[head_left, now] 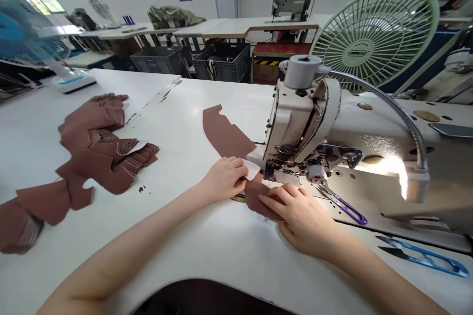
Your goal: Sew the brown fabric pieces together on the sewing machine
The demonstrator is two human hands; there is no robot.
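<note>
My left hand (226,178) has its fingers curled at the edge of a small white piece (252,170), just left of the sewing machine's presser foot (271,171). Under and beside it runs a brown leather-like piece (256,196). My right hand (305,214) grips the near part of this brown piece, index finger laid on top and thumb low at its edge. Beyond the left hand, a flat brown cut panel (226,132) lies on the table next to the machine head. Whether it joins the piece in my hands is hidden.
A heap of brown cut pieces (111,157) spreads over the table's left side. Purple-handled thread snips (347,209) lie on the machine bed, blue snips (424,256) at the right. A green fan (360,51) stands behind the sewing machine (295,108). Grey crates (223,61) sit beyond.
</note>
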